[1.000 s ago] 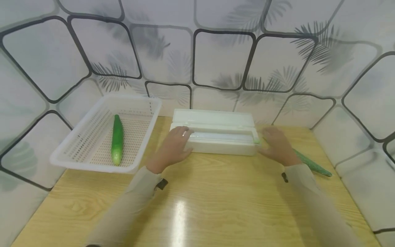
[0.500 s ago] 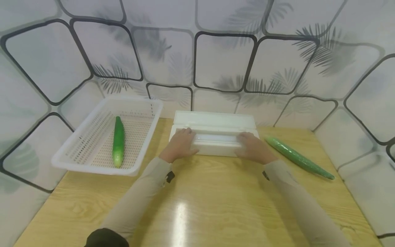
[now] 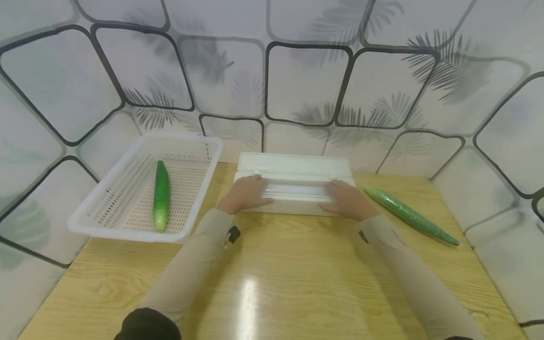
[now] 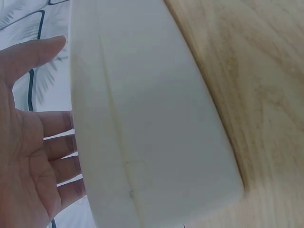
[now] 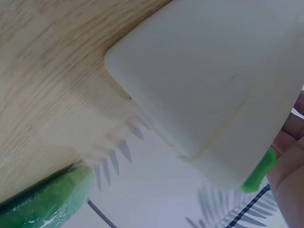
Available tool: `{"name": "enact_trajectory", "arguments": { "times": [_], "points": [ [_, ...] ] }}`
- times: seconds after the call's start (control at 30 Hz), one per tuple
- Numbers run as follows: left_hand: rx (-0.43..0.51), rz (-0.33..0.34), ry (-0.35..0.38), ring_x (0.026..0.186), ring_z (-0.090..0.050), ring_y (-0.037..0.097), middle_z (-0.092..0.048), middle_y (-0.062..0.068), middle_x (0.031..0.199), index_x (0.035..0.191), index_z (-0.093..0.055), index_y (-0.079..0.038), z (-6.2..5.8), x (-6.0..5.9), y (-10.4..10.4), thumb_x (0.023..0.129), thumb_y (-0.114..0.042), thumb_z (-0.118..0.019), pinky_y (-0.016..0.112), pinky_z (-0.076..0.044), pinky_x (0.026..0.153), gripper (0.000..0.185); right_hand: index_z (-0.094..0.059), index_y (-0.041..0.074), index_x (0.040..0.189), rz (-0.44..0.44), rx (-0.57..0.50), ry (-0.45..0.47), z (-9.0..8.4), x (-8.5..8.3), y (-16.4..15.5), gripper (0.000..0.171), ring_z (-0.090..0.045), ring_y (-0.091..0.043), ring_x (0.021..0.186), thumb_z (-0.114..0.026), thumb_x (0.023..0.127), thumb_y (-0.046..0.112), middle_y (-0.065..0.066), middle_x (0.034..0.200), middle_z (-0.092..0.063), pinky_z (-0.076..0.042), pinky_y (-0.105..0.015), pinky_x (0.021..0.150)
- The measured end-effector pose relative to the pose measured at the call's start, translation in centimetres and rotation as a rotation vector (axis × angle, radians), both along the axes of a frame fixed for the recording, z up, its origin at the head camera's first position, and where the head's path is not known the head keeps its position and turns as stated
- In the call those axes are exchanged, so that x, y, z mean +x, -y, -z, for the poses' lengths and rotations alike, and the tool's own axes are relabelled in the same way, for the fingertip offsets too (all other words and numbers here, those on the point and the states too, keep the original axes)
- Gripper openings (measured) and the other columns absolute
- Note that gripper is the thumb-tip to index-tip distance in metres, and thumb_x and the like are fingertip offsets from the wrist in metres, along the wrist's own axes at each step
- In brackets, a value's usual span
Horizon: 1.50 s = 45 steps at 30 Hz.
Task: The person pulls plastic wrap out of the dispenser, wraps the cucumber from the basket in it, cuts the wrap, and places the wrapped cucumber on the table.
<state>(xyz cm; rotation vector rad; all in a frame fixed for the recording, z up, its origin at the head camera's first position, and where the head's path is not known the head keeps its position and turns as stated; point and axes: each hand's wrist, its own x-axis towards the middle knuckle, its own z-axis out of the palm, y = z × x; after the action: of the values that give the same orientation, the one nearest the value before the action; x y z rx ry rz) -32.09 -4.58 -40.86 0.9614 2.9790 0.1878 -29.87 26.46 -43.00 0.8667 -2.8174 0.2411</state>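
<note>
A white cling film dispenser (image 3: 293, 208) stands by the wall, its lid (image 3: 293, 164) folded back and a pale roll (image 3: 295, 190) showing in the slot. My left hand (image 3: 245, 192) rests over its left end; in the left wrist view its fingers (image 4: 59, 145) reach onto the top edge, fairly straight, with the thumb apart. Toward the right end, my right hand (image 3: 345, 199) lies on the box, thumb in front. The right wrist view shows only part of that hand (image 5: 290, 166), beside a green slider (image 5: 260, 172). The roll is partly hidden by both hands.
A white perforated basket (image 3: 191, 232) at the left holds a cucumber (image 3: 161, 196). Another cucumber (image 3: 412, 217), shiny with film, lies on the wooden table (image 3: 297, 283) right of the dispenser. Patterned wall (image 3: 308, 85) bounds the back and sides.
My right hand has moved left from beside the dispenser's right end onto the box, uncovering the wrapped cucumber. My left hand stays at the left end with little shift.
</note>
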Motion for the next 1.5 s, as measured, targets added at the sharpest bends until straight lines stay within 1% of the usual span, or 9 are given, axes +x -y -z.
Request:
{"name": "enact_trajectory", "arguments": {
  "times": [0.13, 0.33, 0.47, 0.6, 0.73, 0.87, 1.0, 1.13, 1.5],
  "points": [
    [0.030, -0.013, 0.030, 0.077, -0.059, 0.021, -0.064, 0.007, 0.087, 0.090, -0.062, -0.009, -0.5, -0.6, 0.0, 0.084, -0.051, -0.057, 0.037, -0.052, 0.069, 0.043, -0.060, 0.002, 0.104, 0.046, -0.007, 0.066, -0.4, -0.6, 0.1, 0.044, -0.059, -0.026, 0.081, -0.062, 0.084, 0.041, -0.011, 0.090, -0.064, -0.052, -0.043, 0.077],
    [0.076, -0.031, 0.128, 0.070, -0.053, 0.018, -0.060, 0.004, 0.077, 0.085, -0.061, -0.009, -0.8, -1.3, 0.1, 0.086, -0.049, -0.055, 0.034, -0.049, 0.070, 0.041, -0.061, 0.003, 0.106, 0.087, -0.006, 0.143, -0.5, -1.4, -0.1, 0.041, -0.062, -0.025, 0.080, -0.059, 0.088, 0.040, -0.010, 0.091, -0.067, -0.053, -0.042, 0.078],
    [0.131, -0.038, 0.166, 0.064, -0.048, 0.017, -0.055, 0.003, 0.070, 0.080, -0.060, -0.008, -0.9, -1.4, 0.4, 0.089, -0.041, -0.054, 0.032, -0.046, 0.064, 0.035, -0.062, 0.004, 0.103, 0.062, -0.037, 0.133, -0.3, -1.8, -0.4, 0.029, -0.062, -0.023, 0.075, -0.053, 0.093, 0.030, -0.007, 0.083, -0.066, -0.053, -0.043, 0.076],
    [0.209, -0.037, 0.159, 0.066, -0.053, 0.020, -0.062, 0.006, 0.074, 0.083, -0.063, -0.006, -0.6, -1.4, 1.0, 0.090, -0.029, -0.054, 0.035, -0.049, 0.068, 0.025, -0.063, 0.004, 0.104, 0.043, -0.072, 0.122, 0.2, -2.1, -0.9, 0.023, -0.063, -0.021, 0.075, -0.049, 0.096, 0.021, -0.006, 0.082, -0.066, -0.054, -0.042, 0.076],
    [0.232, -0.037, 0.077, 0.081, -0.063, 0.025, -0.069, 0.010, 0.089, 0.092, -0.067, -0.006, 0.1, -1.3, 1.5, 0.090, -0.021, -0.054, 0.039, -0.053, 0.079, 0.020, -0.063, 0.002, 0.107, 0.050, -0.105, 0.086, 0.7, -2.0, -1.8, 0.023, -0.065, -0.027, 0.088, -0.052, 0.095, 0.018, -0.012, 0.095, -0.069, -0.053, -0.043, 0.083],
    [0.196, -0.021, -0.118, 0.088, -0.065, 0.024, -0.071, 0.008, 0.096, 0.099, -0.069, -0.008, 0.7, -1.2, 1.8, 0.087, -0.019, -0.062, 0.036, -0.054, 0.079, 0.018, -0.065, -0.003, 0.104, 0.000, -0.108, -0.051, 0.7, -1.7, -2.3, 0.021, -0.064, -0.033, 0.095, -0.058, 0.090, 0.012, -0.018, 0.101, -0.068, -0.052, -0.046, 0.087],
    [0.197, -0.004, -0.315, 0.076, -0.061, 0.020, -0.071, 0.006, 0.087, 0.091, -0.071, -0.009, 1.2, -1.1, 2.0, 0.082, -0.017, -0.069, 0.030, -0.052, 0.070, 0.012, -0.067, -0.001, 0.092, -0.048, -0.095, -0.209, 0.8, -1.6, -2.4, 0.011, -0.063, -0.029, 0.083, -0.064, 0.084, 0.007, -0.014, 0.089, -0.068, -0.053, -0.041, 0.079],
    [0.230, -0.013, -0.439, 0.072, -0.059, 0.019, -0.070, 0.006, 0.082, 0.085, -0.071, -0.009, 1.7, -1.0, 2.2, 0.080, -0.014, -0.070, 0.028, -0.050, 0.068, 0.006, -0.068, 0.000, 0.083, -0.056, -0.132, -0.297, 0.8, -1.4, -2.3, 0.006, -0.059, -0.025, 0.073, -0.069, 0.079, 0.003, -0.011, 0.078, -0.065, -0.053, -0.037, 0.069],
    [0.273, -0.040, -0.509, 0.073, -0.059, 0.019, -0.070, 0.005, 0.080, 0.083, -0.071, -0.009, 2.3, -0.7, 2.3, 0.081, -0.013, -0.069, 0.030, -0.050, 0.071, 0.005, -0.067, -0.003, 0.080, -0.049, -0.164, -0.343, 0.8, -1.3, -2.5, 0.005, -0.058, -0.025, 0.067, -0.068, 0.079, 0.001, -0.012, 0.074, -0.063, -0.051, -0.036, 0.063]
  ]
}}
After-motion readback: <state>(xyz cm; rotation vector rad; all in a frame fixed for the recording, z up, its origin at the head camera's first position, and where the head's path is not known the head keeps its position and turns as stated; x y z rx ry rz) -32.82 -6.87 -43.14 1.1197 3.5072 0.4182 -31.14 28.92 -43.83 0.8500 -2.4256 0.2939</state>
